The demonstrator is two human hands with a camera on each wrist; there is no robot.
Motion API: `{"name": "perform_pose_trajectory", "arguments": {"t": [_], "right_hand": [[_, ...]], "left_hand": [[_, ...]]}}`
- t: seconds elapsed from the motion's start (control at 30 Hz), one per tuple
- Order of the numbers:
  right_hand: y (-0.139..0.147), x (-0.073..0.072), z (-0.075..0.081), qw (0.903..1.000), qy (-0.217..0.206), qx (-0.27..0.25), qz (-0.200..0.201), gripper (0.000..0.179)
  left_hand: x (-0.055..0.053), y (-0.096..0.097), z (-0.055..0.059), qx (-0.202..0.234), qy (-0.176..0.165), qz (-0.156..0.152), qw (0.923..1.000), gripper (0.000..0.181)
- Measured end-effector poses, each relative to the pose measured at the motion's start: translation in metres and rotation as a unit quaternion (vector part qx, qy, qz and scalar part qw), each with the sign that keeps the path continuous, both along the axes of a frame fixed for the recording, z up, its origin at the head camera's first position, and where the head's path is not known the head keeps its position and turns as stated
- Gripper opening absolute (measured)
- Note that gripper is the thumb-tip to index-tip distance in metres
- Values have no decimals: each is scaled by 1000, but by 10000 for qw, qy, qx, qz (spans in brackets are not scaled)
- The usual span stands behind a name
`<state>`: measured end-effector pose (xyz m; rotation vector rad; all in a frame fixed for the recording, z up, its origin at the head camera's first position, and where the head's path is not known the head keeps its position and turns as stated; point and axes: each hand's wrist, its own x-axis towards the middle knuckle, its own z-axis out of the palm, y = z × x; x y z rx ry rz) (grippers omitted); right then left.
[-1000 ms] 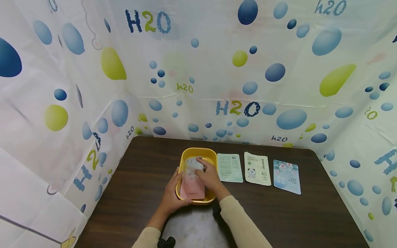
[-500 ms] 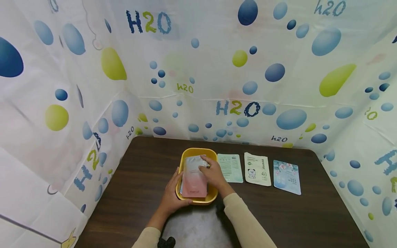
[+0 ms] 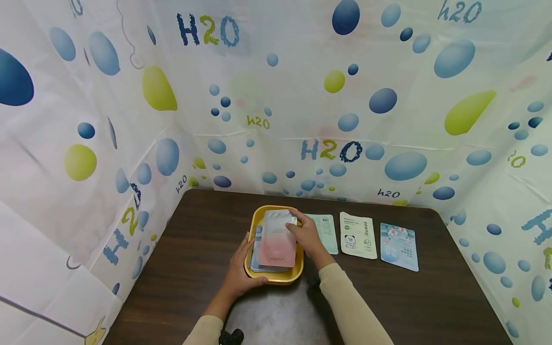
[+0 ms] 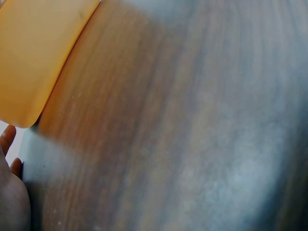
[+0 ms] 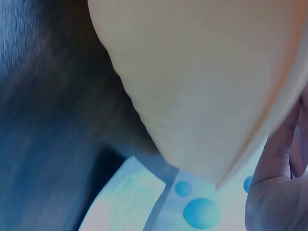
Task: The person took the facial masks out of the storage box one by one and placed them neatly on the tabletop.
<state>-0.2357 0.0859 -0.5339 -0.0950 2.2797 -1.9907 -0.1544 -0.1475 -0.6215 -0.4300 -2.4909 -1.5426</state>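
Observation:
A pink-and-white sheet mask packet is pinched along its upper right edge by my right hand. It hangs over the yellow plastic tray, tilted slightly. Beneath it, a bluish packet lies in the tray, mostly covered. My left hand holds the tray's near left corner, thumb along the front and fingers along the left side. In the left wrist view, the tray's outer wall fills the upper left. The right wrist view shows the held packet's pale back close up beside the right hand.
To the right of the tray lie a mint green packet, a white packet with a bear and a blue floral packet, in a row on the dark wooden table. A patterned curtain stands behind.
My right hand has drawn the pink packet up and rightward, from lying in the tray to above it, uncovering part of the bluish packet. The left hand stays on the tray.

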Motion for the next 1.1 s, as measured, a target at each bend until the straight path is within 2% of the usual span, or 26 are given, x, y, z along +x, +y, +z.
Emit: {"name": "perform_pose_trajectory", "arguments": {"t": [0.2,0.5,0.77,1.1], "right_hand": [[16,-3,7,9998,25,-154,-80,53],[45,-11,10,9989,1,-366,-280,50],[67,-11,13,9980,-171,-557,-264,47],[91,-13,6,9976,-394,-361,-435,42]], "left_hand": [[0,-1,-1,-23,138,-29,9999,117],[1,0,-1,34,-173,34,9998,115],[1,0,-1,18,-161,47,9999,115],[1,1,1,-87,14,40,10000,117]]}}
